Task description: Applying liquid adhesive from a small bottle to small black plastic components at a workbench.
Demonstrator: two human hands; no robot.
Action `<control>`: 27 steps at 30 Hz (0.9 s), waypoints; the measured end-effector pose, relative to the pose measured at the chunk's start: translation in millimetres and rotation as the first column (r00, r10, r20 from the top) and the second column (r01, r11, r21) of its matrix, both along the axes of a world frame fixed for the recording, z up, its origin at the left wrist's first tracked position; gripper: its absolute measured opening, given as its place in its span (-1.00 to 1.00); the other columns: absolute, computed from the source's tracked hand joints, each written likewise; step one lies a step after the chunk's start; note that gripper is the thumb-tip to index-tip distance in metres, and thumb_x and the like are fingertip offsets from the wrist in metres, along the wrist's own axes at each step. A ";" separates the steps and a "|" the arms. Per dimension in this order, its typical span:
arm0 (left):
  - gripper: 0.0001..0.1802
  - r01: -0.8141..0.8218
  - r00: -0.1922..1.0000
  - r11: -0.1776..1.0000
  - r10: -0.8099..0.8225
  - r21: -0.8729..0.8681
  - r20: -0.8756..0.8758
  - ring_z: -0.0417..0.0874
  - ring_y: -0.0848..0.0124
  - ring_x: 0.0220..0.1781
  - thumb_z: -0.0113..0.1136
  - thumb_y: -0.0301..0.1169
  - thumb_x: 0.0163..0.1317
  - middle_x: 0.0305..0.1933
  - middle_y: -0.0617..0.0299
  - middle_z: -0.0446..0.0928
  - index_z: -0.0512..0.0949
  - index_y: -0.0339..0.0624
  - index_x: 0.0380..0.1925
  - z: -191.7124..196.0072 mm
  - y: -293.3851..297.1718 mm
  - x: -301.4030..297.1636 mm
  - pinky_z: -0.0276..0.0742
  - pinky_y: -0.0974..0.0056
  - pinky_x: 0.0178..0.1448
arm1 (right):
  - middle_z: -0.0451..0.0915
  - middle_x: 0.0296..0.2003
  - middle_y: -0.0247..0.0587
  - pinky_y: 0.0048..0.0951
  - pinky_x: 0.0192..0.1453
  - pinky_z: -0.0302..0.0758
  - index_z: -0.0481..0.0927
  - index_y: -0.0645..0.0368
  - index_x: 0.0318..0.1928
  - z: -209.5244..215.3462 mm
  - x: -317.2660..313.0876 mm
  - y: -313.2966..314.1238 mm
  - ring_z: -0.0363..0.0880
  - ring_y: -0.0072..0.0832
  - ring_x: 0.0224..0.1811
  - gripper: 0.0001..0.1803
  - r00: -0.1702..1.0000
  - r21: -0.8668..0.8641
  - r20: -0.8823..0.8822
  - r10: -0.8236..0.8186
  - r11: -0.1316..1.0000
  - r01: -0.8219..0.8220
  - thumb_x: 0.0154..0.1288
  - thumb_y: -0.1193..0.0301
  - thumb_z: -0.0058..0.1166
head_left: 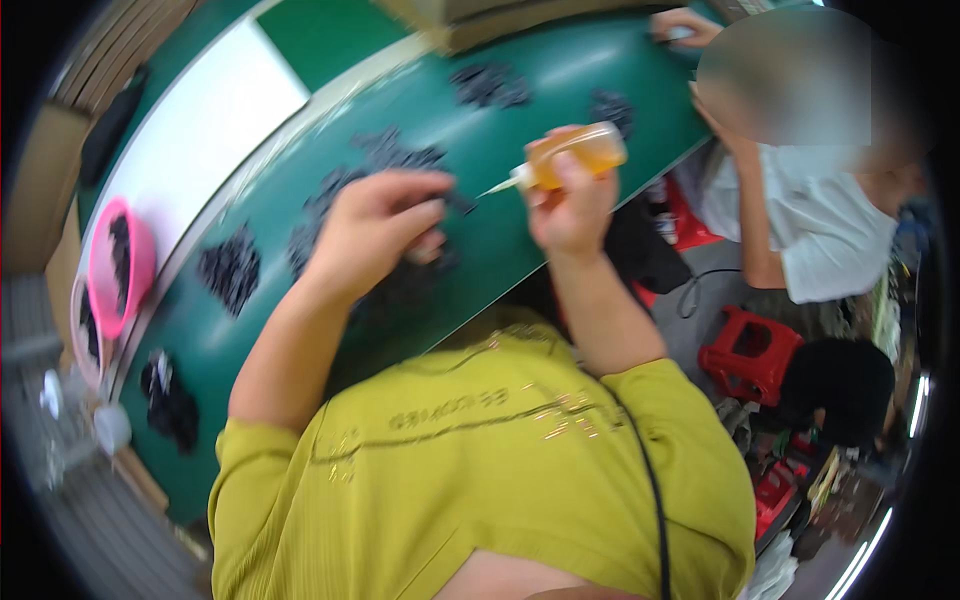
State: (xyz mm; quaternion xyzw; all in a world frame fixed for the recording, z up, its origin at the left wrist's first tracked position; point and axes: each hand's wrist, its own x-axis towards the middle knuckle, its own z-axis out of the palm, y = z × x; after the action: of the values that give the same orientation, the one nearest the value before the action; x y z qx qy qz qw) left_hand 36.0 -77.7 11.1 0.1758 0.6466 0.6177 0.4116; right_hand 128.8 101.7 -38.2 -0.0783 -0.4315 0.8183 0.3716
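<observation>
Over the green table [195,345], my left hand [375,225] is closed, its thumb and fingertips pinching a small dark piece [463,203]. My right hand [568,210] is wrapped round a clear squeeze bottle [602,147] of amber liquid. The bottle lies tilted, its thin pale nozzle aimed left at the dark piece; whether the tip touches it I cannot tell. Beneath and beyond my left hand spreads a heap of small dark grey pieces [395,152], partly hidden by the hand. Separate piles lie to its left [230,268] and at the far side [490,86].
A pink basket [145,268] with dark contents stands at the left edge, near a black bundle [170,405]. A white board [215,110] lies beyond. On the right, a person in white [830,220] sits at the table; a red stool [745,355] stands behind them.
</observation>
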 end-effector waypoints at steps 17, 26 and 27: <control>-0.77 0.051 0.998 0.995 -0.048 -0.080 0.038 0.63 0.42 -0.47 0.17 -0.57 0.08 -0.40 0.12 0.55 0.44 -0.40 -0.24 -31.9 3.1 -2.5 0.60 0.40 -0.39 | 0.53 -0.33 -0.15 -0.52 -0.34 0.51 0.42 0.33 -0.16 -11.1 3.9 -14.7 0.54 -0.52 -0.43 -0.67 0.995 0.443 0.096 -0.042 0.897 -0.004 -0.01 0.62 0.11; -0.78 0.046 0.998 0.995 -0.042 -0.088 0.039 0.64 0.41 -0.47 0.16 -0.56 0.09 -0.39 0.11 0.55 0.44 -0.39 -0.25 -29.8 5.7 -2.3 0.59 0.41 -0.38 | 0.52 -0.30 -0.16 -0.48 -0.22 0.52 0.42 0.34 -0.16 -12.2 1.6 -14.2 0.56 -0.48 -0.33 -0.67 0.987 0.502 0.126 -0.102 0.864 0.026 -0.01 0.61 0.13; -0.78 0.045 0.998 0.995 -0.042 -0.088 0.040 0.64 0.41 -0.47 0.16 -0.56 0.09 -0.39 0.11 0.55 0.44 -0.39 -0.25 -29.7 5.6 -2.3 0.59 0.41 -0.38 | 0.52 -0.30 -0.16 -0.48 -0.22 0.52 0.42 0.34 -0.16 -12.7 1.7 -13.2 0.56 -0.48 -0.33 -0.67 0.987 0.502 0.126 -0.102 0.865 0.025 -0.01 0.61 0.13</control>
State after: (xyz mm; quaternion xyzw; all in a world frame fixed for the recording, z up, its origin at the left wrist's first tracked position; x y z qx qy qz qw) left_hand 33.7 -72.0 -18.6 0.1595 0.6617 0.5823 0.4444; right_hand 130.5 88.5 -50.9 -0.0545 -0.6515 0.6584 0.3729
